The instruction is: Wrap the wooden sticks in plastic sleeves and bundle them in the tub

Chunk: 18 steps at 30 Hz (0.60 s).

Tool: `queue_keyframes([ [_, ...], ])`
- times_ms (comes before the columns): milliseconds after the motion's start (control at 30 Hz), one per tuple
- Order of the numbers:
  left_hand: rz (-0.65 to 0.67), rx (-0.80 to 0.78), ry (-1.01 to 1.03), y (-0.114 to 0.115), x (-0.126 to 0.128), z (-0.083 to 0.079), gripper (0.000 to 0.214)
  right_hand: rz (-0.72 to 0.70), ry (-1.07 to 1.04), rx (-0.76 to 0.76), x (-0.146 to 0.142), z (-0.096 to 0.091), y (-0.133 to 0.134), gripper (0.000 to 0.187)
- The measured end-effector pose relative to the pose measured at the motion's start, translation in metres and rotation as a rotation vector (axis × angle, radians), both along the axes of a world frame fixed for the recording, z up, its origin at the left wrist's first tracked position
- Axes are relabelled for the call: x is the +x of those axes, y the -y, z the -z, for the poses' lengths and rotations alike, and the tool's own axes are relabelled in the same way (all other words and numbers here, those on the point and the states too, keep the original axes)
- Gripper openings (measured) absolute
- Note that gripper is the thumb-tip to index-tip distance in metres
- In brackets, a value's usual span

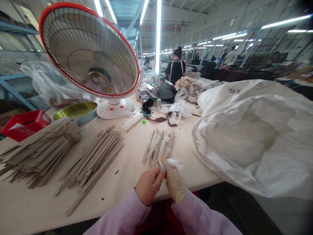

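My left hand [149,184] is bare and closed, its thumb pressed down over curled fingers just above the table's front edge. What it grips is hidden inside the fist. Touching it is my right hand [174,182] in a pale glove, with the fingers closed on a tuft of white fluffy fibre [175,162] that sticks out to the right. Just beyond both hands lies a row of flat strips [156,147] wrapped around the middle in similar white material. To the left are a loose pile of bare grey-brown strips [97,156] and a larger tied bundle [44,150].
A big white sack [220,94] with pale fluffy filling [242,137] covers the table's right side. The red-rimmed heater fan [114,109] stands at back left, near a round tin [89,117] and a red box [26,122]. Bags and scraps clutter the back; a person [176,68] is beyond.
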State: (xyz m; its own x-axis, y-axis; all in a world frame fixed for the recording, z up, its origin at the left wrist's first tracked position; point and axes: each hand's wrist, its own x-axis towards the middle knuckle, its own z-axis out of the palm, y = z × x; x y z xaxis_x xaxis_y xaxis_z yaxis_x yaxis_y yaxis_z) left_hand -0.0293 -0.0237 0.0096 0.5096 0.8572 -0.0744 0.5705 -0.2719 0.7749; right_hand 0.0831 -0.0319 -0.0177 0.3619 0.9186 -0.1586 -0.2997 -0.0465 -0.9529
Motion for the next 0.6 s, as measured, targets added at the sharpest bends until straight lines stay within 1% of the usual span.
queue_keyframes([
  [67,0.009,0.049,-0.04,-0.005,-0.001,-0.002,0.034,-0.048,-0.023,0.027,0.004,-0.006,0.002,0.044],
  [133,0.022,0.068,-0.072,-0.01,-0.006,-0.002,0.034,-0.021,0.005,0.039,0.017,-0.012,0.002,0.049],
  [200,0.051,0.065,-0.078,-0.012,-0.009,0.0,0.033,0.03,-0.03,0.052,0.028,-0.016,-0.001,0.051],
  [267,0.051,0.076,-0.079,-0.01,-0.008,0.003,0.034,0.031,-0.107,0.057,0.029,-0.014,-0.004,0.048],
  [367,0.026,0.142,-0.11,-0.006,-0.001,0.008,0.036,0.028,-0.204,0.039,0.017,-0.003,-0.006,0.035],
  [433,0.031,0.19,-0.153,-0.007,0.003,0.01,0.036,0.035,-0.232,0.027,0.011,0.003,-0.005,0.031],
  [500,0.017,0.251,-0.237,-0.015,0.006,0.011,0.036,-0.004,-0.217,0.047,0.014,0.005,-0.006,0.033],
  [567,-0.043,0.343,-0.356,-0.029,0.011,0.01,0.033,-0.045,-0.226,0.081,0.026,0.004,-0.01,0.034],
  [600,-0.084,0.396,-0.414,-0.037,0.014,0.009,0.031,-0.055,-0.248,0.092,0.033,0.003,-0.013,0.03],
])
